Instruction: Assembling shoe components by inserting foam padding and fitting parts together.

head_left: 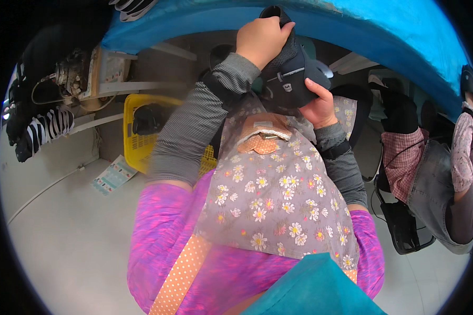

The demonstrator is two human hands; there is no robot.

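Both of my hands hold a black fabric piece [288,86] above my lap, close to the edge of the blue-covered table. It is shaped like a shoe upper, with a grey trim line, a small pale badge and a textured, rolled top part. My left hand [260,42] is closed around that top part, with its thumb on the right side. My right hand [319,104] grips the lower right side, thumb on the front; its other fingers are mostly hidden behind the piece.
The blue-covered table [194,21] curves across the top. A yellow basket [134,142] with a black item stands at left, near a machine [71,73] and black-and-white striped pieces [52,126]. A printed sheet [114,174] lies on the floor. Another person [441,178] sits at right.
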